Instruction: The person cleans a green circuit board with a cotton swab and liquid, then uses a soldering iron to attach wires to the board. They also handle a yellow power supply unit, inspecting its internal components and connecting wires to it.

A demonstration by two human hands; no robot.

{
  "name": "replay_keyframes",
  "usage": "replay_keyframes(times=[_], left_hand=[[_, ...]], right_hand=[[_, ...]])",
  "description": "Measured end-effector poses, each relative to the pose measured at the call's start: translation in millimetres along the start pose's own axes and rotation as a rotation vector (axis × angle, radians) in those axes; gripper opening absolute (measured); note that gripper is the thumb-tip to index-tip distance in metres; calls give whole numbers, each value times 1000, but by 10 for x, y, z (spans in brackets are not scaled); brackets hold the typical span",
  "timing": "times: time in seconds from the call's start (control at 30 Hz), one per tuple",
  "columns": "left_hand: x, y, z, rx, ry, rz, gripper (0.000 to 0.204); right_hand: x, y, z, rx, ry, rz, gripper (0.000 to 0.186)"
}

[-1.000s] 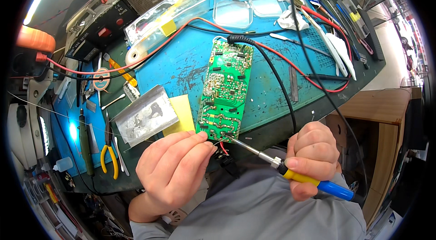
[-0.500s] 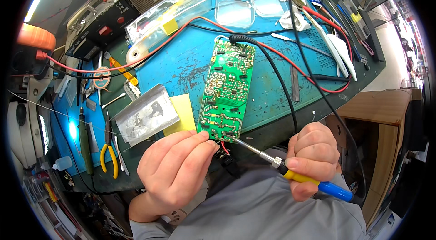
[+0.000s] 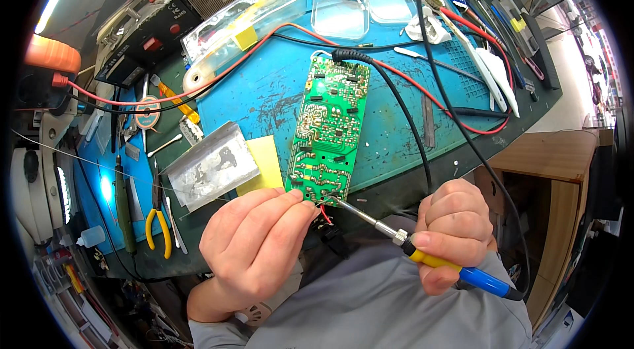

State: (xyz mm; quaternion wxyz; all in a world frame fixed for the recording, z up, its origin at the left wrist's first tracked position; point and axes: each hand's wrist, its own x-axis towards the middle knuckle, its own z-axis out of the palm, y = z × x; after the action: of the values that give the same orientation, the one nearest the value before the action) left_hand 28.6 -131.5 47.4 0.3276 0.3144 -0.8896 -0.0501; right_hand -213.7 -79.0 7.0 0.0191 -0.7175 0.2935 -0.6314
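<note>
A long green circuit board (image 3: 337,141) lies component side up on the blue mat near its front edge. In my right hand (image 3: 456,223), closed round the yellow and blue handle, is a soldering iron (image 3: 432,258). Its tip rests at the board's near end, among the solder joints. My left hand (image 3: 254,240) is pinched at the near left corner of the board. A thin strand of solder wire (image 3: 99,165) runs from the far left toward those fingers, whose tips hide its end. Red wires (image 3: 325,215) leave the board's near end.
Left of the board are a bent metal tray (image 3: 212,167), a yellow paper (image 3: 267,163) and yellow-handled pliers (image 3: 157,223). Red and black cables (image 3: 396,85) cross the mat (image 3: 257,108). Clear plastic lids (image 3: 340,17) lie at the back, a wooden cabinet (image 3: 545,157) stands right.
The circuit board and the soldering iron have shifted very slightly left. Both hands keep their grip, and the iron's tip stays at the board's near end.
</note>
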Motion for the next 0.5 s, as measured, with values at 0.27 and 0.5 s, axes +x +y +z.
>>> replay_keyframes(times=[0.27, 0.5], left_hand=[[5, 32, -1, -24, -2, -41, 25], [-1, 22, -15, -88, -10, -82, 25]], right_hand=[[3, 13, 0, 8, -6, -5, 43], [14, 14, -7, 8, -16, -6, 44]])
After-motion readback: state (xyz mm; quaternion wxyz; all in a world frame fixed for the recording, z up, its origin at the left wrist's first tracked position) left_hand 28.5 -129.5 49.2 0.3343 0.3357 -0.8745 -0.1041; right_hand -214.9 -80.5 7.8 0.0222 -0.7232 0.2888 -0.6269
